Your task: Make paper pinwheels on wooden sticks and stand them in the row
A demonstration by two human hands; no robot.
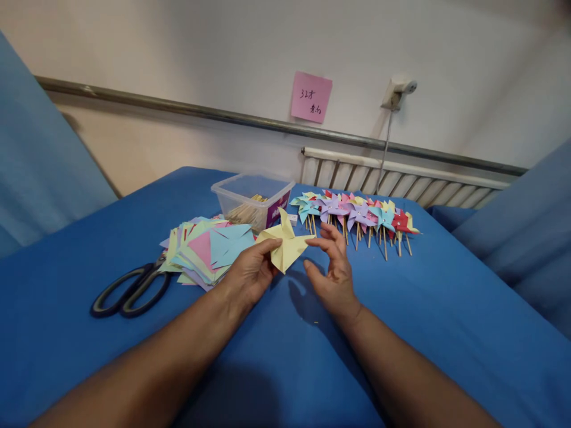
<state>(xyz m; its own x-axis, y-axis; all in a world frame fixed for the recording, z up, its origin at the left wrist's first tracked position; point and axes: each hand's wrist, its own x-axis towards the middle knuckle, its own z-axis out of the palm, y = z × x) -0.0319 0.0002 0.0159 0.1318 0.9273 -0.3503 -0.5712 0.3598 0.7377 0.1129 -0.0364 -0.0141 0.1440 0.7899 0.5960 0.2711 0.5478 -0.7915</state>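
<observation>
My left hand (250, 272) pinches a pale yellow folded paper square (285, 245) and holds it just above the blue cloth. Its flaps stick up like pinwheel blades. My right hand (332, 272) hovers right beside the paper with fingers spread and curled, its fingertips near the paper's right tip and holding nothing. To the left lies a stack of cut coloured paper squares (205, 251). Behind the hands is a row of finished paper pinwheels on wooden sticks (357, 215).
Black-handled scissors (131, 290) lie at the left on the blue cloth (446, 309). A clear plastic box (250, 199) with wooden sticks stands behind the paper stack. A pink note (311, 97) is stuck on the wall; a radiator (401, 178) runs behind.
</observation>
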